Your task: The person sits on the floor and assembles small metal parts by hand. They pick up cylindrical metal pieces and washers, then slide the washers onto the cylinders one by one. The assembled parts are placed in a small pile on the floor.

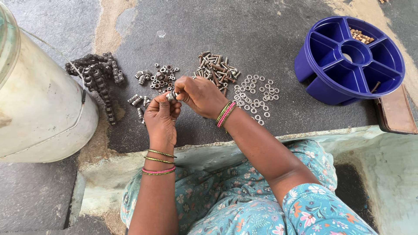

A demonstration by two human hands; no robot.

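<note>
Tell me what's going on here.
A person sits over a dark floor, both hands together on one small metal fastener. The left hand holds it from below and the right hand pinches it from above. Sorted piles lie just beyond: nuts, bolts and washers. A chain lies to the left beside a white bucket. A blue divided tray sits to the right, nearly empty.
</note>
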